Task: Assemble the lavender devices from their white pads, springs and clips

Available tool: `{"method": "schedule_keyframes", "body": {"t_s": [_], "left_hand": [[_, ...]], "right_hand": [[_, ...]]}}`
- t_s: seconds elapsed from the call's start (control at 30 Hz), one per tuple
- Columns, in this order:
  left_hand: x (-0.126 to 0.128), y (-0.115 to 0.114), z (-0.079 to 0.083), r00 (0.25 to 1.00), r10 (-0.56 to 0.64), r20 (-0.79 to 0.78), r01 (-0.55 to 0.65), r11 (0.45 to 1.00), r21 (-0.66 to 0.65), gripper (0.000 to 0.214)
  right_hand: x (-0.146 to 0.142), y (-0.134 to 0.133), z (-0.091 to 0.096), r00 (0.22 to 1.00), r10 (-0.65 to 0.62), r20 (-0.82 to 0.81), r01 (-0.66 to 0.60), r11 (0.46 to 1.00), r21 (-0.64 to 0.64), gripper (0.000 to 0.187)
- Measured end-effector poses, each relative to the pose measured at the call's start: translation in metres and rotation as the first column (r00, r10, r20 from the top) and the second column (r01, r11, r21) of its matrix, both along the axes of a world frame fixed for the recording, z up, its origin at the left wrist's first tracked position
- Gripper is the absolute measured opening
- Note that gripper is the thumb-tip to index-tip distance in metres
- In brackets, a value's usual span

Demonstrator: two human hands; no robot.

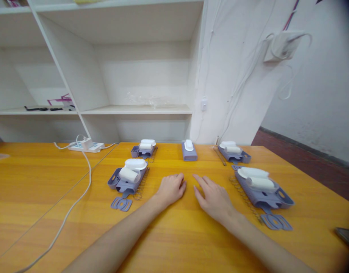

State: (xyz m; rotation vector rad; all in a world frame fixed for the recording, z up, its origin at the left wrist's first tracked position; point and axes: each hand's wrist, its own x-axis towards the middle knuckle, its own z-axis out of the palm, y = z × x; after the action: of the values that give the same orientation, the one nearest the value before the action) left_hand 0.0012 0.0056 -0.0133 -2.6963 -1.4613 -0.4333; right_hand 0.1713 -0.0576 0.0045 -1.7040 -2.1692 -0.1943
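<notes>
My left hand (171, 188) rests palm down on the wooden table (174, 242), its fingers loosely bent and a small gap between thumb and index finger. Beside it lies my right hand (213, 197), fingers stretched and thumb apart. Neither hand shows anything in it. Left of my left hand is a grey-purple plastic holder (125, 185) with a white oval piece (136, 164) and a white roll (129, 174) on top. A similar larger-looking set (261, 189) lies right of my right hand. Ahead, between both hands, stands a grey-purple box (189, 155) topped by a white oval piece (188, 145).
Two more such sets (146, 149) (233, 151) sit farther back. Metal rings (138, 191) and flat slotted plates (121, 204) lie by the near sets. A power strip (86, 146) trails a white cable (90, 178) at left. White shelves (134, 110) stand behind.
</notes>
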Motion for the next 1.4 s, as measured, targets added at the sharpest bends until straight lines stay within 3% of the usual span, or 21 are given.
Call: {"method": "schedule_keyframes", "body": {"t_s": [0.23, 0.47, 0.6, 0.73, 0.83, 0.93, 1.4], "left_hand": [[-0.001, 0.001, -0.001, 1.0, -0.002, -0.003, 0.002, 1.0, 0.008, 0.024], [-0.001, 0.0, 0.0, 1.0, 0.004, -0.005, -0.004, 1.0, 0.008, 0.024], [0.0, 0.0, 0.001, 1.0, 0.012, -0.006, -0.012, 1.0, -0.016, 0.025], [0.001, 0.0, 0.002, 1.0, 0.008, -0.003, -0.008, 0.999, -0.031, 0.025], [0.0, 0.0, 0.001, 1.0, 0.006, -0.002, -0.006, 1.0, -0.022, 0.024], [0.0, 0.0, 0.001, 1.0, 0.009, 0.0, -0.009, 1.0, -0.018, 0.024], [0.001, -0.002, 0.005, 1.0, 0.024, -0.005, -0.024, 0.999, -0.048, 0.027]], "right_hand": [[0.054, 0.0, 0.025, 0.997, -0.041, 0.063, 0.025, 0.97, 0.242, 0.042], [0.108, 0.012, 0.037, 0.947, -0.284, 0.15, 0.212, 0.904, 0.371, 0.058], [0.139, 0.02, 0.027, 0.89, -0.422, 0.174, 0.355, 0.88, 0.317, 0.065], [0.163, 0.024, 0.015, 0.888, -0.422, 0.183, 0.426, 0.904, 0.02, 0.059], [0.169, 0.026, 0.013, 0.904, -0.384, 0.188, 0.398, 0.916, -0.044, 0.053], [0.167, 0.025, 0.015, 0.886, -0.422, 0.192, 0.437, 0.899, -0.039, 0.048], [0.167, 0.023, 0.021, 0.838, -0.528, 0.14, 0.517, 0.849, 0.111, 0.052]]}}
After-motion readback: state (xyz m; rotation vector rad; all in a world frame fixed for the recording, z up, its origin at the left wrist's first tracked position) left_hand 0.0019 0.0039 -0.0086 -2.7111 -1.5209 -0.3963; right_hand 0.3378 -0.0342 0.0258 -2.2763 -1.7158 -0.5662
